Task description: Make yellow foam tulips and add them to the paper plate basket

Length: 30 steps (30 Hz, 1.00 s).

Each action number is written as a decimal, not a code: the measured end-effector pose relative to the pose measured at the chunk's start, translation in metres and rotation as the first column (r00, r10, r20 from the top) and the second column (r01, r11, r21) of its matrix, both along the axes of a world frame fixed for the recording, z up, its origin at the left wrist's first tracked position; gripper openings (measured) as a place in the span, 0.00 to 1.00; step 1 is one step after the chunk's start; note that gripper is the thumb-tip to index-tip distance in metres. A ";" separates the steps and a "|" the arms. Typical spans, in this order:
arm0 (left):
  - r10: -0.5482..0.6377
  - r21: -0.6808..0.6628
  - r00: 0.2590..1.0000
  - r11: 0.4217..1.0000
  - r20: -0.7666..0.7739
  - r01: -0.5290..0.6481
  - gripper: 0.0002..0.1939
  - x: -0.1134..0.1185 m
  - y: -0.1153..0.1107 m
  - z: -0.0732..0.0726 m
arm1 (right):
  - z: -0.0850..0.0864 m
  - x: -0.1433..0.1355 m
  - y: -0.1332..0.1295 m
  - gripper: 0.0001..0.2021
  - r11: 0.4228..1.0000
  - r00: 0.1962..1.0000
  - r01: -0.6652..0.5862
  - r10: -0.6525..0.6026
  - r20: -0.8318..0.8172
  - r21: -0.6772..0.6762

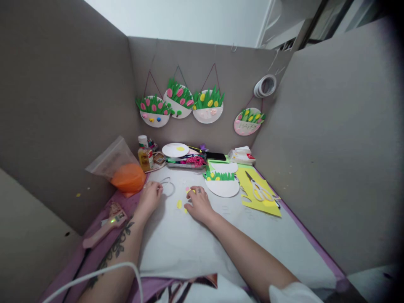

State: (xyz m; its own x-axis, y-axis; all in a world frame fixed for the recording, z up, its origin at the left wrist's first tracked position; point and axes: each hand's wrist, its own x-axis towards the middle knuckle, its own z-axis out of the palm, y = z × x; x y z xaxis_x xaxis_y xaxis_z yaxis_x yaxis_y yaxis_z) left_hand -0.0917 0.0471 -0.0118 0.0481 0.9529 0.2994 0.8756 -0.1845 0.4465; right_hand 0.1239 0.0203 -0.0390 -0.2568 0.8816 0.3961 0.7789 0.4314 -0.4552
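My left hand (152, 194) is closed, fingers pinched, at the left of the white work surface. A thin pale strip (167, 180) curls out from its fingertips in a loop. My right hand (199, 203) rests palm down with thumb and fingers apart, its fingertips over small paper pieces. A pink piece (187, 189) shows by the fingertips, and a yellow paper piece (179, 204) lies to the left of the thumb. Right of this hand is a half-round white paper plate pocket (222, 187) with green paper grass and yellow flowers.
White-handled scissors (261, 192) lie on yellow paper (261, 205) at the right. A metal tray (186, 166) of craft supplies and a white plate (172, 150) stand behind. At left are an orange-filled bag (128, 176), a bottle (145, 158) and a pink glue gun (102, 234). Finished plates (208, 113) hang behind.
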 end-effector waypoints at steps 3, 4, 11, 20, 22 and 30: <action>-0.180 -0.041 0.936 0.979 0.302 0.201 0.09 0.015 -0.007 0.006 | 0.007 0.001 -0.003 0.12 0.992 0.990 -0.009 0.026 -0.135 0.126; -0.217 -0.047 0.902 0.967 0.372 0.252 0.08 0.021 -0.012 0.008 | 0.010 0.002 -0.004 0.12 0.984 0.982 -0.008 0.040 -0.183 0.176; -0.367 -0.043 0.805 0.899 0.466 0.435 0.08 0.049 -0.036 0.014 | 0.023 0.008 -0.013 0.10 0.939 0.959 0.030 0.070 -0.274 0.343; -0.413 -0.024 0.773 0.875 0.481 0.483 0.08 0.054 -0.040 0.015 | 0.024 0.012 -0.013 0.07 0.918 0.966 0.031 0.074 -0.247 0.395; -0.406 -0.038 0.777 0.876 0.481 0.481 0.07 0.054 -0.041 0.017 | 0.024 0.012 -0.012 0.07 0.920 0.966 0.025 0.078 -0.246 0.391; -0.424 -0.025 0.780 0.872 0.460 0.489 0.07 0.053 -0.040 0.017 | 0.020 0.012 -0.008 0.04 0.922 0.948 0.026 0.100 -0.301 0.386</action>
